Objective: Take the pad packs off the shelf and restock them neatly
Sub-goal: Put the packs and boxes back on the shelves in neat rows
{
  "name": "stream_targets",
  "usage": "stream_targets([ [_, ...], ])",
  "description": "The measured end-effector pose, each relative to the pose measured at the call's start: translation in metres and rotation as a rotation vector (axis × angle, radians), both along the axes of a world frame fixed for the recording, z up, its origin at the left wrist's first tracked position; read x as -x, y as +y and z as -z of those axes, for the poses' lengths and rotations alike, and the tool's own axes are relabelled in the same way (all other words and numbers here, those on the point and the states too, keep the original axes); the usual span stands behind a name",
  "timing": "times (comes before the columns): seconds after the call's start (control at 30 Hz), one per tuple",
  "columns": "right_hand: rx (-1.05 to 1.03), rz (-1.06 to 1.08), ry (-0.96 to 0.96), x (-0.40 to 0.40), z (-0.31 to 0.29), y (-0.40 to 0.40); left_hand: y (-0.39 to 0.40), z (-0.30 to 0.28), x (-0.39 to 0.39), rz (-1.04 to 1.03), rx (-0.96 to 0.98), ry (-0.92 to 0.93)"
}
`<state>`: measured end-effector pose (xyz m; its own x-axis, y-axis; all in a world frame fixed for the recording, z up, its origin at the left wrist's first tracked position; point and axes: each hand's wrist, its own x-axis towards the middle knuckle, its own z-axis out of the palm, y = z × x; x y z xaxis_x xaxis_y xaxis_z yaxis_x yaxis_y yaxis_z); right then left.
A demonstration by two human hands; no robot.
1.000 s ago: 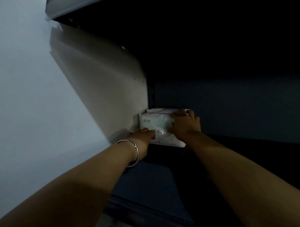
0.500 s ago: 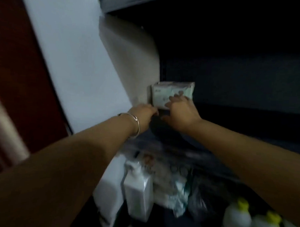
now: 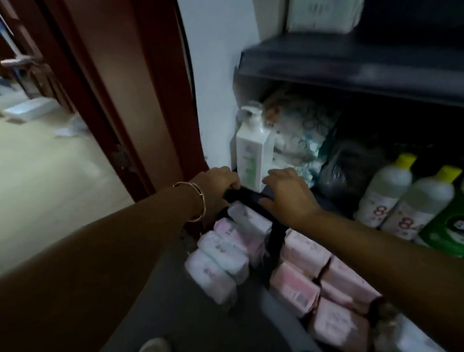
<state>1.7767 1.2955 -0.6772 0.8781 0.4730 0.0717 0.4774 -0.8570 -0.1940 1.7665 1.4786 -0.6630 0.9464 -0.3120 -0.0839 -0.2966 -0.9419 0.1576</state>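
Both hands have dropped from the upper shelf: left hand (image 3: 220, 183) curls over the dark shelf edge (image 3: 244, 195), right hand (image 3: 288, 196) hovers loose (empty), above pink-and-white plastic pad packs (image 3: 298, 278) below.

This is looking like a storage corner in a home; a dark plastic shelving unit (image 3: 361, 67) is standing against a white wall at twelve o'clock, holding household supplies; a white square pump bottle (image 3: 254, 153) is sitting at its left end, yellow-capped white bottles (image 3: 388, 189) and a green jug (image 3: 452, 231) are crowding at three o'clock; rows of pink and white soft pad packs (image 3: 299, 259) are filling a lower level at five o'clock; a dark red wooden door frame (image 3: 118, 93) at ten o'clock is opening onto a pale tiled floor (image 3: 36, 174).
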Motion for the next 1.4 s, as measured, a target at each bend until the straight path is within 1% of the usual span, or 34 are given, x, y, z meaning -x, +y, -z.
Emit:
stream_targets([
  [0.13, 0.048, -0.014, 0.179, 0.016, 0.068, 0.021, 0.018, 0.075, 0.009, 0.008, -0.068, 0.135],
  [0.27, 0.096, -0.025, 0.335, 0.022, 0.126, 0.044, 0.029, 0.124, 0.014, -0.040, -0.077, 0.223],
  [0.37, 0.117, -0.039, 0.427, 0.023, 0.157, 0.060, 0.036, 0.157, 0.018, -0.058, -0.109, 0.299],
  [0.47, 0.140, -0.042, 0.465, 0.024, 0.180, 0.073, 0.040, 0.179, 0.022, -0.026, -0.141, 0.374],
  [0.6, 0.193, 0.034, 0.423, 0.025, 0.207, 0.085, 0.047, 0.201, 0.024, 0.017, -0.195, 0.416],
  [0.77, 0.240, 0.113, 0.386, 0.020, 0.220, 0.098, 0.053, 0.221, 0.027, 0.078, -0.222, 0.381],
  [0.87, 0.218, 0.157, 0.421, 0.019, 0.227, 0.100, 0.055, 0.233, 0.031, 0.112, -0.277, 0.339],
  [0.97, 0.157, 0.181, 0.409, 0.019, 0.232, 0.096, 0.058, 0.240, 0.035, 0.131, -0.359, 0.310],
  [1.07, 0.068, 0.203, 0.435, 0.014, 0.229, 0.091, 0.054, 0.249, 0.037, 0.175, -0.458, 0.239],
  [1.17, 0.045, 0.201, 0.441, 0.012, 0.223, 0.087, 0.050, 0.251, 0.039, 0.274, -0.498, 0.109],
  [1.23, 0.039, 0.200, 0.438, 0.011, 0.220, 0.085, 0.049, 0.244, 0.037, 0.332, -0.524, 0.081],
  [1.3, 0.032, 0.183, 0.450, 0.011, 0.215, 0.081, 0.050, 0.235, 0.034, 0.367, -0.544, 0.184],
  [1.37, 0.011, 0.161, 0.456, 0.012, 0.204, 0.075, 0.052, 0.215, 0.030, 0.338, -0.576, 0.324],
  [1.4, 0.008, 0.150, 0.452, 0.012, 0.195, 0.071, 0.052, 0.202, 0.028, 0.321, -0.575, 0.358],
])
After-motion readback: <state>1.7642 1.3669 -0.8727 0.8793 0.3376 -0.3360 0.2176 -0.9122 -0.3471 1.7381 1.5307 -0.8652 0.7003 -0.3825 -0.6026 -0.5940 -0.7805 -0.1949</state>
